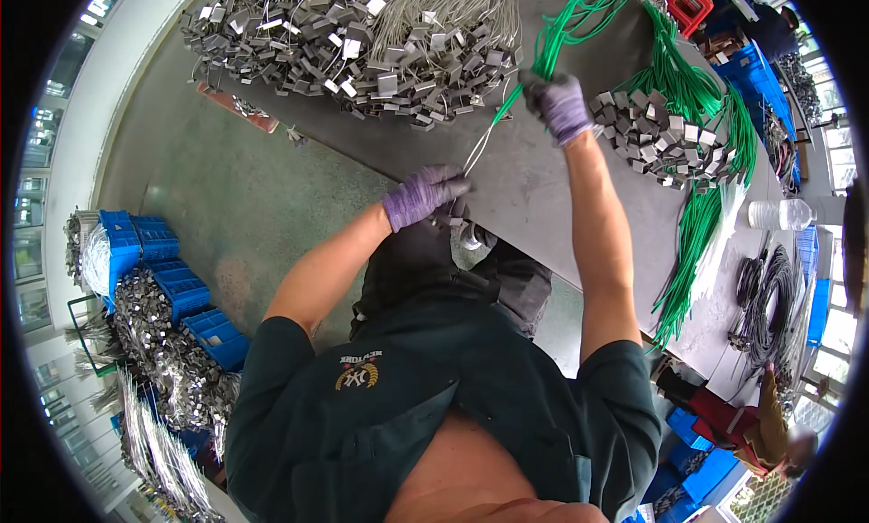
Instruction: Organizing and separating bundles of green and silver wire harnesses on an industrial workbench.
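Green floor [226,197] shows beyond the near edge of my grey table [543,202]. Above that table I have a bunch of green wires [558,42] gripped in my right hand [557,105], gloved in purple. Their pale ends [477,152] slant toward my left hand [424,195], whose fingers pinch them at the near edge. Left of the bunch, a broad heap of metal pieces [389,81] trailing pale wires crowds the table; to the right, a smaller pile of metal blocks [661,141] lies against more green wires. Farther right stand a clear bottle [780,214] and a black coil [771,297]. By the far edge sits a red basket [690,7], its contents unclear to me. Blue crates [179,286] on my left adjoin massed metal parts [158,342]. My right arm reaches forward, nearly straight; my left bends inward.
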Demonstrator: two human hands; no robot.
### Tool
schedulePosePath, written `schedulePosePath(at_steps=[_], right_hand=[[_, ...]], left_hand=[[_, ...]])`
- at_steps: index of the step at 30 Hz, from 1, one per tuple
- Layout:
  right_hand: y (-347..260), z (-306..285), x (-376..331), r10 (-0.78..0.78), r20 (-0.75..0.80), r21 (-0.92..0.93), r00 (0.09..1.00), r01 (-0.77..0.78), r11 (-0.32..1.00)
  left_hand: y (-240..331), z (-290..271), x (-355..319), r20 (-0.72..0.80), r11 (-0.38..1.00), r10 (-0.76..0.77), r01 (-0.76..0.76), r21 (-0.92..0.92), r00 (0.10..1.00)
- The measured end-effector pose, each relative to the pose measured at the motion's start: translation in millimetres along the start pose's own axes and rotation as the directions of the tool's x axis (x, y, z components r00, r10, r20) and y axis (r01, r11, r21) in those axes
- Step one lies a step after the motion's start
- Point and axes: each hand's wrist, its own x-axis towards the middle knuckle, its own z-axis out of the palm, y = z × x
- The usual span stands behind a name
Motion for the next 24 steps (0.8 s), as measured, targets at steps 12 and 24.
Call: schedulePosePath(at_steps=[12, 24], right_hand=[[59, 38, -12, 0.157, 0.158, 0.223, 0.975, -0.19, 0.956], [60, 45, -9, 0.158, 0.149, 0.443, 0.976, -0.209, 0.872]], left_hand=[[-22, -37, 13, 0.225, 0.871, -0.122, 0.213, -0.442, 0.967], [-45, -18, 14, -0.268, 0.921, 0.207, -0.28, -0.271, 0.941]])
